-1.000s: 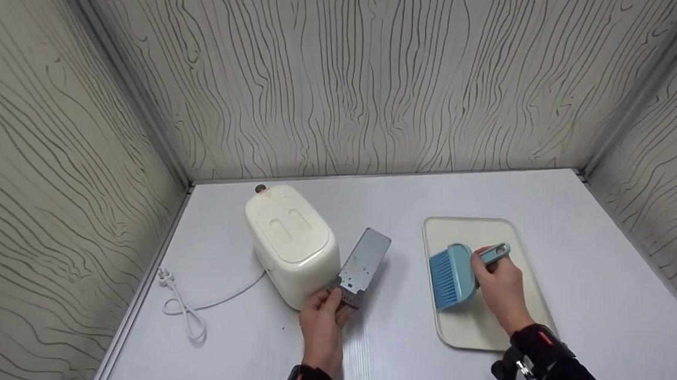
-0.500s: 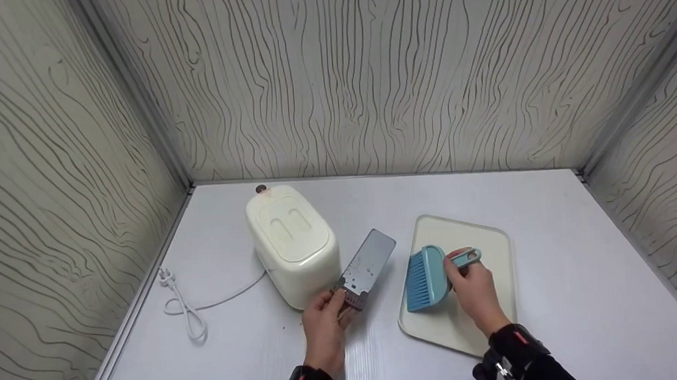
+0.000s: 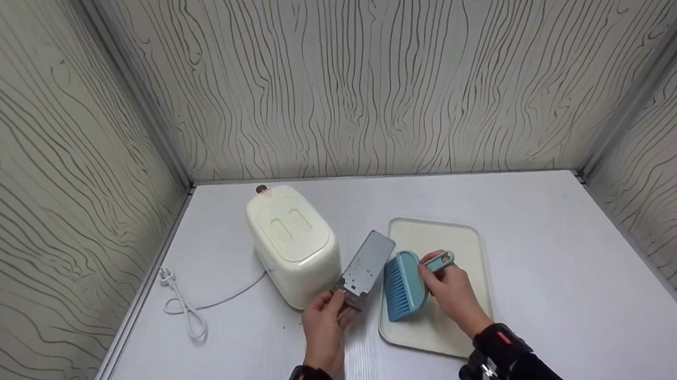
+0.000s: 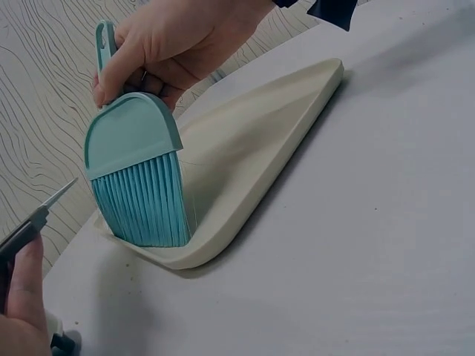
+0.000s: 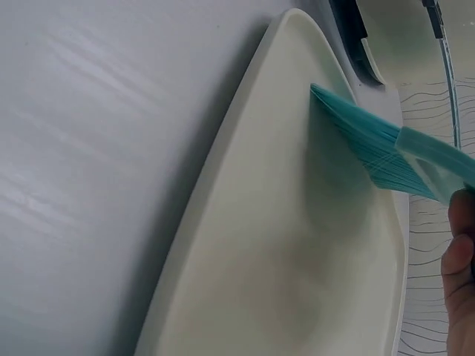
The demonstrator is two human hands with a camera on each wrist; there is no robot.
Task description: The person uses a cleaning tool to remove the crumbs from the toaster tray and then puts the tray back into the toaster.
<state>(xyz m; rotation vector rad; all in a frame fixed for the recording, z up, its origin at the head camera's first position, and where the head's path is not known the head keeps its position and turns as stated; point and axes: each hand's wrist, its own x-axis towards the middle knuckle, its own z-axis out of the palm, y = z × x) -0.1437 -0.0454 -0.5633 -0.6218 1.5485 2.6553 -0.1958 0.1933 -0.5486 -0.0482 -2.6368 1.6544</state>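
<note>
In the head view my left hand [image 3: 324,335] pinches the dark end of a thin grey metal crumb tray [image 3: 369,260], tilted up beside a cream toaster [image 3: 297,239]. Dark crumbs dot its surface. My right hand [image 3: 455,294] grips the handle of a light-blue hand brush [image 3: 413,280]. Its bristles [image 4: 145,200] reach down inside the near corner of a cream shallow tray [image 4: 237,159], right at the rim, as the left wrist view shows. From the right wrist, the brush [image 5: 434,159] slants over the tray's floor. The crumb tray's far end comes close to the cream tray's left rim.
A white power cord with a plug [image 3: 167,277] lies looped on the table left of the toaster. A few small crumbs [image 4: 129,274] lie on the white tabletop [image 3: 554,259] near the cream tray. Patterned panels [image 3: 355,77] wall in the back and sides.
My right hand, the brush and the cream tray have shifted left together, up to the crumb tray; the cream tray has also turned. My left hand and the crumb tray have moved only slightly right.
</note>
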